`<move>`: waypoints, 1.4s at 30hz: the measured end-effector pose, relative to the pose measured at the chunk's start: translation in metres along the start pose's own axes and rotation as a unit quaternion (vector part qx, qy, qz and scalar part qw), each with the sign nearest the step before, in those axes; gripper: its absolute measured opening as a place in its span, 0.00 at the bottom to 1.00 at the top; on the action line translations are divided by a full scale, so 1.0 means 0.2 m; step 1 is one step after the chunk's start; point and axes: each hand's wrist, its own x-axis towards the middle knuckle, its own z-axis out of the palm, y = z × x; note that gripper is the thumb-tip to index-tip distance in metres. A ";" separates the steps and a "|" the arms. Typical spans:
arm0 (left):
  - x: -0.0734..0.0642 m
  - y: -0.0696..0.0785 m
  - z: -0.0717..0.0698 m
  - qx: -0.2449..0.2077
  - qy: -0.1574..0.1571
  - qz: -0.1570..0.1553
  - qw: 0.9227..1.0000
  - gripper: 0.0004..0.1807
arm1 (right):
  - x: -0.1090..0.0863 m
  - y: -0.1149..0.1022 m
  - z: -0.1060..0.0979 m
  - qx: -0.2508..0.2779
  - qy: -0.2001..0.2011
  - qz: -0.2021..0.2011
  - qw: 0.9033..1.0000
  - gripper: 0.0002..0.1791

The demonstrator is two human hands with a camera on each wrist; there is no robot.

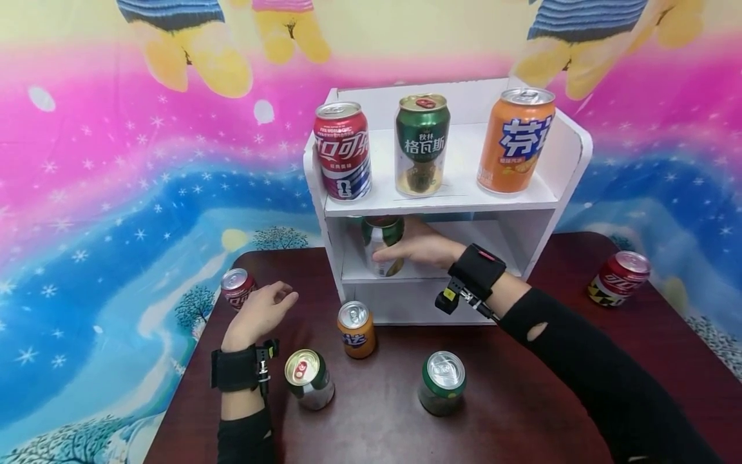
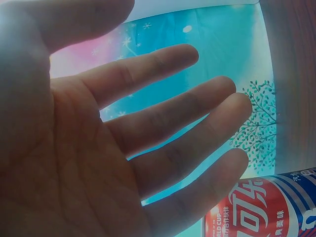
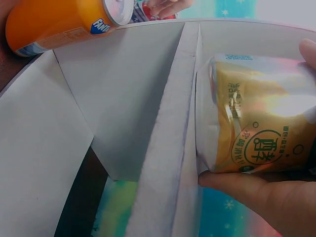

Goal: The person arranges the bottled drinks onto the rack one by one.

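My right hand [image 1: 426, 245] reaches into the lower level of the white shelf [image 1: 371, 205] and grips a green-and-gold drink can [image 1: 377, 251]. In the right wrist view the same can [image 3: 261, 116] shows its gold label, with a finger along one side and the can's base close to the shelf board. My left hand [image 1: 261, 312] hovers over the left part of the table, fingers loosely extended and palm bare in the left wrist view. Beside it stands a red cola can [image 1: 236, 287], partly behind the hand in the head view.
On the top shelf stand a red cola can [image 1: 343, 151], a green kvass can [image 1: 422, 145] and an orange soda can [image 1: 516, 142]. The table [image 1: 377, 432] bears a small orange can [image 1: 356, 330], two green-topped cans [image 1: 310, 380] and a red can [image 1: 619, 278] at far right.
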 end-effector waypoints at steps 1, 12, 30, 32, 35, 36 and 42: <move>0.00 0.00 0.00 0.000 0.000 -0.001 1.000 0.24 | 0.01 0.00 0.00 0.000 -0.002 0.001 1.000 0.47; 0.00 0.00 0.00 0.003 -0.001 0.001 1.000 0.23 | 0.05 -0.01 0.03 0.001 -0.002 -0.003 1.000 0.45; 0.00 -0.01 0.00 -0.002 -0.007 -0.004 1.000 0.22 | 0.09 -0.02 0.05 -0.038 0.034 -0.011 0.999 0.54; 0.00 -0.01 0.00 -0.003 -0.006 -0.002 1.000 0.22 | 0.09 -0.02 0.06 -0.041 0.045 0.002 0.998 0.52; 0.01 -0.01 0.00 -0.001 -0.004 -0.001 1.000 0.22 | 0.09 -0.04 0.09 -0.050 0.066 0.021 0.996 0.48; 0.01 -0.01 0.00 0.000 -0.003 -0.002 1.000 0.21 | 0.09 -0.04 0.09 -0.054 0.073 0.025 0.996 0.47; 0.02 -0.02 0.01 0.006 -0.009 -0.006 1.000 0.23 | 0.10 -0.04 0.15 -0.068 0.105 0.004 0.992 0.48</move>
